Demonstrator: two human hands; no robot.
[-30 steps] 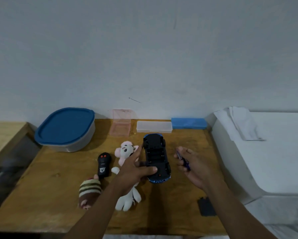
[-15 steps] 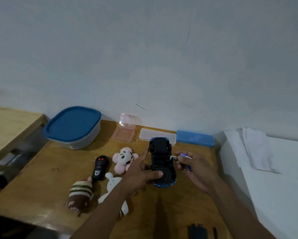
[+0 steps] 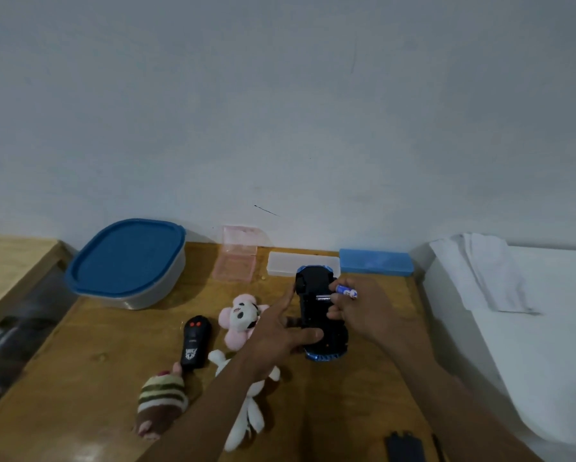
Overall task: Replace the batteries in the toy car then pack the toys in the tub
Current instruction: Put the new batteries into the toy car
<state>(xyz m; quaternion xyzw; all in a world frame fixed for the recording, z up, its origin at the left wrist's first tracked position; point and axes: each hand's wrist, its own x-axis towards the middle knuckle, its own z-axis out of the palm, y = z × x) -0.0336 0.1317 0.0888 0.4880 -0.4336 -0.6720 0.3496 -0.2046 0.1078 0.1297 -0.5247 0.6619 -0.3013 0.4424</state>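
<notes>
Toward the table's [image 3: 79,378] back edge, toy car [image 3: 316,281]: your left hand [image 3: 276,338] gripped it.
Battery [image 3: 345,290]: your right hand [image 3: 366,315] pinched it; polarity needed matching.

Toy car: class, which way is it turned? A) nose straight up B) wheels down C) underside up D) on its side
C: the car's black underside faces up, with the left hand holding it and the right hand pinching a battery over it.
</notes>
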